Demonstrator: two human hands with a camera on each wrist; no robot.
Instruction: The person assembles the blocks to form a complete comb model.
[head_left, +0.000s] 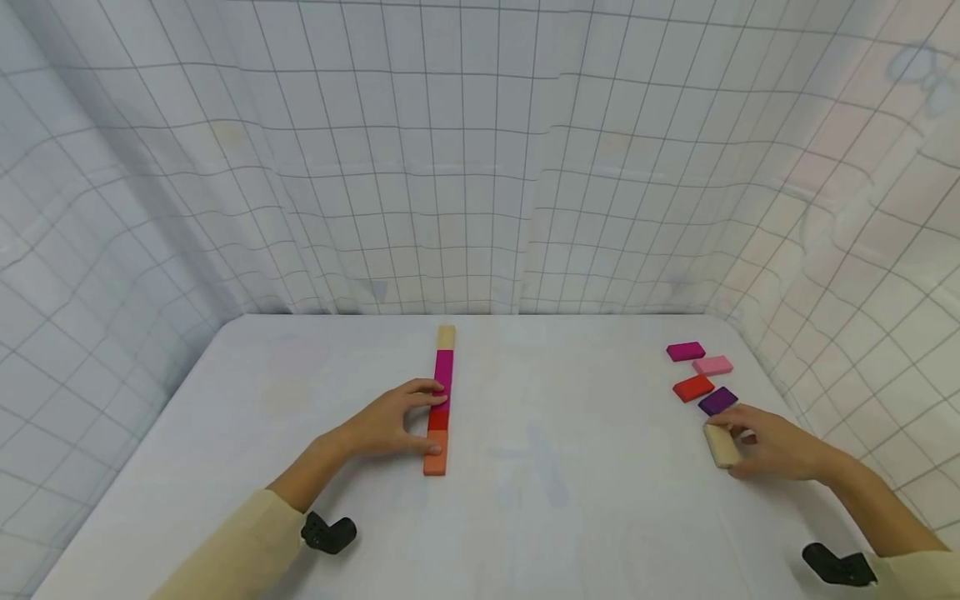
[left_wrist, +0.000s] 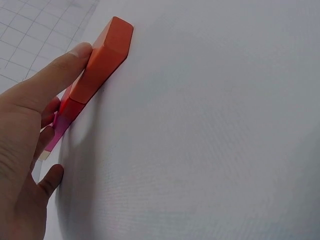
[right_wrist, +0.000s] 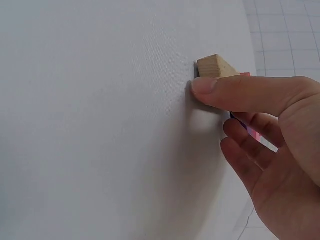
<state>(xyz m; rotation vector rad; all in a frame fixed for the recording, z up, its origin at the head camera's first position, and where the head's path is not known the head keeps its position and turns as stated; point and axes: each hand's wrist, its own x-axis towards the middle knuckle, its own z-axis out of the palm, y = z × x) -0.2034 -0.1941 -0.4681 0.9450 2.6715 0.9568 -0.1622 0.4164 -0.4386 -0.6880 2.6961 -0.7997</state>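
On the white table a straight row of flat blocks runs away from me: an orange block (head_left: pixel 435 462) nearest, then a red block (head_left: pixel 437 420), a magenta stretch (head_left: pixel 445 363) and a plain wooden block (head_left: pixel 446 337) at the far end. My left hand (head_left: pixel 386 423) rests along the row's left side, thumb against the orange block and fingertips on the magenta. In the left wrist view the thumb lies along the orange block's side. Over at the right, my right hand (head_left: pixel 780 444) pinches another plain wooden block (head_left: pixel 721 447) between thumb and fingers.
Beyond the right hand lie loose blocks: purple (head_left: pixel 718 401), red (head_left: pixel 693 388), pink (head_left: pixel 712 366) and magenta (head_left: pixel 686 352). A white gridded curtain (head_left: pixel 480 167) hangs behind the table and along both sides. Each wrist wears a small black device.
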